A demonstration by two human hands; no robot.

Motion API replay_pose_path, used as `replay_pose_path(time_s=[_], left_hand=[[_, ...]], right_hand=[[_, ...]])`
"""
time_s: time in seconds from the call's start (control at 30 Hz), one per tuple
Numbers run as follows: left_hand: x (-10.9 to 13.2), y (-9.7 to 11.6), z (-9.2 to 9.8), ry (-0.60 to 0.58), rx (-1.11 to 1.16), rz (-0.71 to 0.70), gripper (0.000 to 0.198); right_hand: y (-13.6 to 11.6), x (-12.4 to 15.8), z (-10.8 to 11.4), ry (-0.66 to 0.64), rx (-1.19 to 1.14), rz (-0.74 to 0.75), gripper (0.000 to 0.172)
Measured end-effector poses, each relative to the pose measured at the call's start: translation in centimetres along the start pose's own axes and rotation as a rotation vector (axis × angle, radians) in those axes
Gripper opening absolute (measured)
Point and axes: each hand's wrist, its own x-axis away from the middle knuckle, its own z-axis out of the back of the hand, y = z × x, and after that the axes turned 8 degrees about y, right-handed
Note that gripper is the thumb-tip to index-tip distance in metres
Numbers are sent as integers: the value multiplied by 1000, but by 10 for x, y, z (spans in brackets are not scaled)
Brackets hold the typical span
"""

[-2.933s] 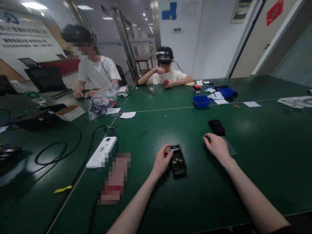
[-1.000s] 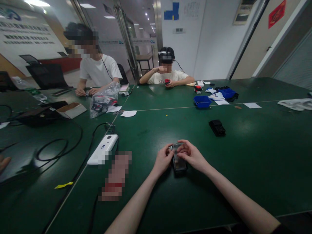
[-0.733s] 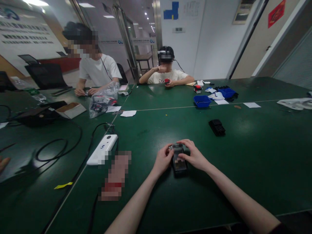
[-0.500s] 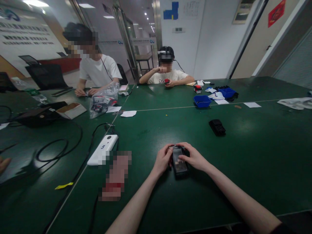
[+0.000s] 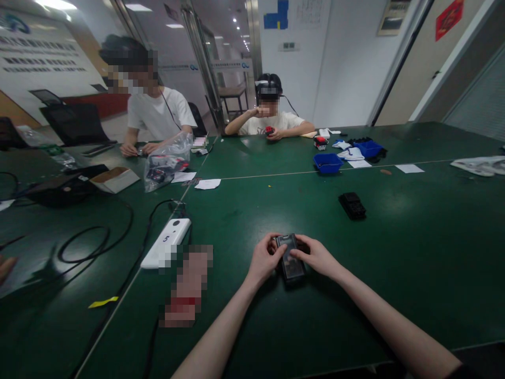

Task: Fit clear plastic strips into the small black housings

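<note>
A dark box-shaped device (image 5: 292,266) with a glossy top face is held just above or on the green table, in the middle of the view. My left hand (image 5: 267,258) grips its left side, thumb on the top face and fingers curled behind the upper corner. On the right side my right hand (image 5: 315,255) holds the same device, its thumb also on the glossy face. The device's underside is hidden. Farther off to the right lies a second black device (image 5: 352,205), touched by neither hand.
A white power bank (image 5: 168,245), black cables and a yellow strip (image 5: 103,302) lie on the left. Beyond are a clear plastic bag (image 5: 168,163), an open carton (image 5: 116,180) and a blue tray (image 5: 327,163). Two people sit across the green table (image 5: 236,210).
My left thumb has moved onto the device's top face, and the far end of that face is less covered by my fingers. The second black device has stayed in place.
</note>
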Motion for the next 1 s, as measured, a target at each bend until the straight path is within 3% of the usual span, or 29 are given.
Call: replay_pose_path(time_s=[0.13, 0.37, 0.53, 0.63, 0.8, 1.0], left_hand=[[0, -2, 1, 16, 19, -4, 28], [-1, -1, 4, 41, 85, -6, 31], [-1, -2, 1, -16, 194, 47, 36], [-1, -4, 0, -49, 261, 78, 40], [-1, -7, -1, -57, 240, 87, 37], [-1, -5, 0, -93, 202, 64, 31]], right_hand=[[-6, 2, 1, 0, 67, 49, 39], [0, 7, -2, -45, 82, 86, 60], [-7, 7, 4, -11, 137, 107, 60], [-16, 10, 22, 111, 323, 169, 58], [-8, 25, 73, 435, 867, 233, 53], [17, 50, 121, 532, 1307, 189, 53]])
